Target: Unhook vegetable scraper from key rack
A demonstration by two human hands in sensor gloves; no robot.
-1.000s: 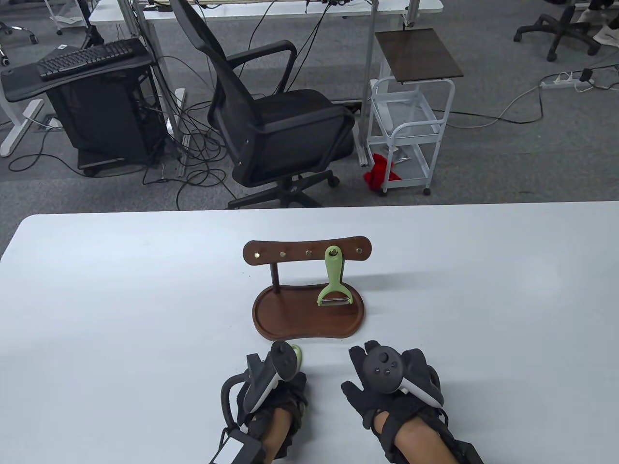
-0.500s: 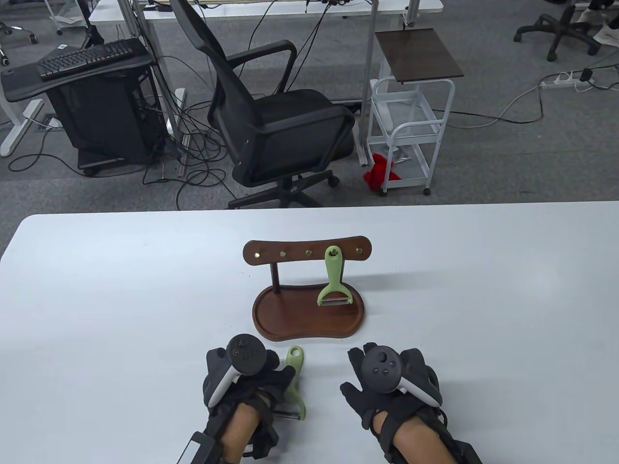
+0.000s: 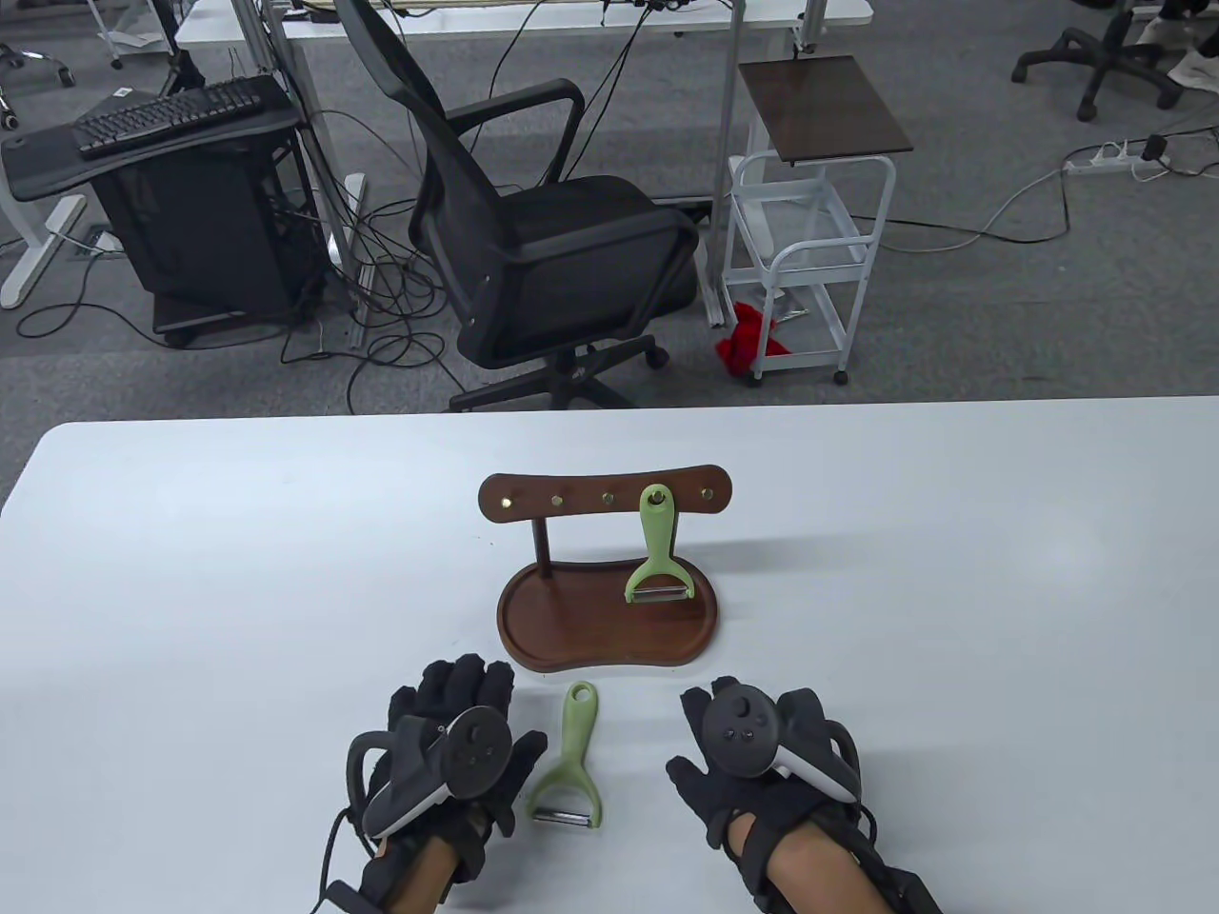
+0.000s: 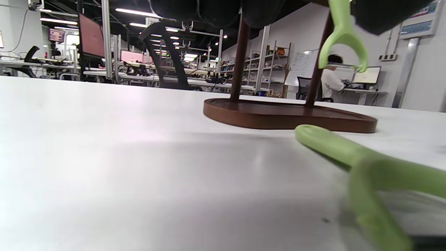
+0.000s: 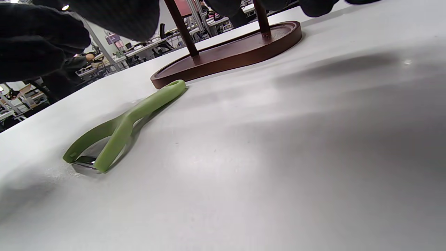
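A dark wooden key rack (image 3: 606,494) with brass hooks stands on its oval wooden tray (image 3: 571,643) at mid-table. One green vegetable scraper (image 3: 655,552) hangs from a hook toward the right end of the rack. A second green scraper (image 3: 569,759) lies flat on the white table in front of the tray, between my hands; it also shows in the left wrist view (image 4: 352,157) and the right wrist view (image 5: 129,122). My left hand (image 3: 448,733) rests flat and open left of it, holding nothing. My right hand (image 3: 762,752) rests flat and open to its right.
The white table (image 3: 190,590) spreads wide on both sides of the rack. Beyond its far edge stand a black office chair (image 3: 543,238) and a white trolley (image 3: 809,238) on the floor.
My left hand has let go of the scraper lying on the table and moved left, flattening out beside it. The right hand has barely moved. The hanging scraper is unchanged.
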